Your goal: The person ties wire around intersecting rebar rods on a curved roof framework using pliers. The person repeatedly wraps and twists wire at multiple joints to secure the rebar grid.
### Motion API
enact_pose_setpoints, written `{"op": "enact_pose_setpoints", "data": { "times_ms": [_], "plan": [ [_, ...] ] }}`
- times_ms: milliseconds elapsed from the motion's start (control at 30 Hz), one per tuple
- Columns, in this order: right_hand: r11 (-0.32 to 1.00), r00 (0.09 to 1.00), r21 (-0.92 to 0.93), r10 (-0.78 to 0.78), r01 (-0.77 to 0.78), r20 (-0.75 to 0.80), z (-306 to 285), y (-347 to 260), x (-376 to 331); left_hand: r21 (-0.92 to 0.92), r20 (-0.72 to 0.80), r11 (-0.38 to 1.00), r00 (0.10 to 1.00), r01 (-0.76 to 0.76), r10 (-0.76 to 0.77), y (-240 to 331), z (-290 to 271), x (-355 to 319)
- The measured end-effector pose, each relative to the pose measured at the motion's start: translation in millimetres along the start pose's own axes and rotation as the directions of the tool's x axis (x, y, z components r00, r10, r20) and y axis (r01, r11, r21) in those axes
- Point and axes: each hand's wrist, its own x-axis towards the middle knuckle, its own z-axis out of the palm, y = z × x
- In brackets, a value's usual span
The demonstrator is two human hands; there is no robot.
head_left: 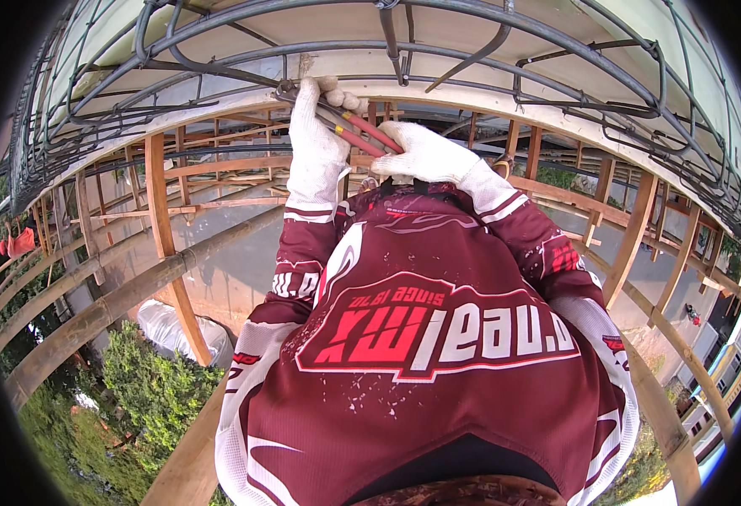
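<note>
Both gloved hands, left hand [314, 143] and right hand [425, 152], clamp red-handled pincers [355, 128] against rebar [219, 72].

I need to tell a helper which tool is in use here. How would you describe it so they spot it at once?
Find the curved cage of grey steel bars along the pale concrete edge overhead. Just below its middle, the gloved left hand and right hand meet on a pincer-like tool. Its red handles stand out from the grey bars.

Both arms reach up and forward in maroon sleeves with white cuffs. The left hand [316, 143], in a white glove, is raised with fingers curled closed. The right hand [425, 152], also gloved, sits just beside it, fist closed, wrist bent inward.
</note>
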Motion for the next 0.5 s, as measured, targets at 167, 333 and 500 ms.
{"op": "enact_pose_setpoints", "data": {
  "times_ms": [167, 333, 500],
  "plan": [
    [0.866, 0.875, -0.482, -0.331, 0.133, -0.354, 12, -1, 2, 0.130, -0.257, 0.991, 0.965, -0.021, 0.054, -18, 8, -1],
    [0.942, 0.977, 0.266, -0.183, 0.206, -0.111, -14, 20, -14, -0.081, -0.308, 0.996, 0.952, -0.023, -0.003, -9, -11, 0],
    [0.996, 0.999, -0.076, 0.042, -0.043, -0.022, -38, 50, -37, -0.098, -0.079, 0.995, 0.997, -0.031, 0.023, 7, -33, 2]
  ]
}}
